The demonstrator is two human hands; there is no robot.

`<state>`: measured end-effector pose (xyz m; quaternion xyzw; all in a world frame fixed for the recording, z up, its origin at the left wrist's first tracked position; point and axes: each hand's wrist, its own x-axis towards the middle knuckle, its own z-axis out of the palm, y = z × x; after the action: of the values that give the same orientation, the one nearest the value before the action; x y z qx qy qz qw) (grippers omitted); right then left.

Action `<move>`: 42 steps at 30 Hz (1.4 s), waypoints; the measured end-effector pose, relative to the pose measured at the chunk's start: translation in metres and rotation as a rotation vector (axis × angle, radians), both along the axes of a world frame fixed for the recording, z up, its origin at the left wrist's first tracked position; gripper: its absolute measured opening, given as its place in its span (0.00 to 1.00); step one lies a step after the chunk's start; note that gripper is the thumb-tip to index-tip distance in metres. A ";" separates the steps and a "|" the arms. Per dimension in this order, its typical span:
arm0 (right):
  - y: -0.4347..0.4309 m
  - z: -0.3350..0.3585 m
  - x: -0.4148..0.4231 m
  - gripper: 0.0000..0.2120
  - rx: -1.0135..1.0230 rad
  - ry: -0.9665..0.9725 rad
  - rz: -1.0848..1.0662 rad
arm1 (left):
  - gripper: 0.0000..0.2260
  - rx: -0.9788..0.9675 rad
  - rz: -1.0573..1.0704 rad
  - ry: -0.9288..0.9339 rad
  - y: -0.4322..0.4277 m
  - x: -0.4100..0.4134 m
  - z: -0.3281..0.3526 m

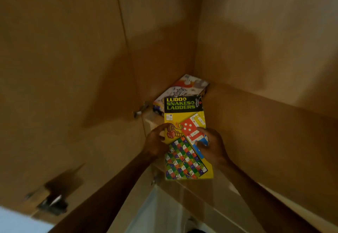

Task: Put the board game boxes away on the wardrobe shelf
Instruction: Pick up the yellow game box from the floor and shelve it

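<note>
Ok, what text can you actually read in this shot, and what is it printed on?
"LUDO & SNAKES & LADDERS": black panel at the top of the yellow box held in both hands.
Small sideways brand print beside that title: too small to read.
White box behind it on the shelf: its printing is blurred, unreadable.

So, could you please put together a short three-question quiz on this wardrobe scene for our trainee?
1. True or false: both hands grip the Ludo & Snakes & Ladders box.
2. What lies on the shelf behind it?
3. Is the held box A) fully on the shelf, or B) partly overhanging its front edge?

Key:
1. True: left hand, right hand.
2. Another game box.
3. B
</note>
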<state>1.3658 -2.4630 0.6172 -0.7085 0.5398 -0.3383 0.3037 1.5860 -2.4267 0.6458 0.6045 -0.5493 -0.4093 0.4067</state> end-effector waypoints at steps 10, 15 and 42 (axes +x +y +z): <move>-0.190 0.038 0.010 0.21 0.089 -0.036 -0.072 | 0.34 0.062 -0.038 0.044 -0.191 -0.004 0.041; -0.222 0.036 0.009 0.18 0.141 -0.091 -0.116 | 0.43 0.087 -0.430 -0.290 -0.217 0.007 0.042; -0.199 0.013 0.045 0.10 -0.030 -0.033 0.242 | 0.24 -0.087 0.162 -0.810 -0.154 0.018 0.011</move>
<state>1.4110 -2.6616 0.6303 -0.7671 0.4402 -0.3188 0.3407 1.6038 -2.5809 0.6566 0.7402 -0.6324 -0.0815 0.2135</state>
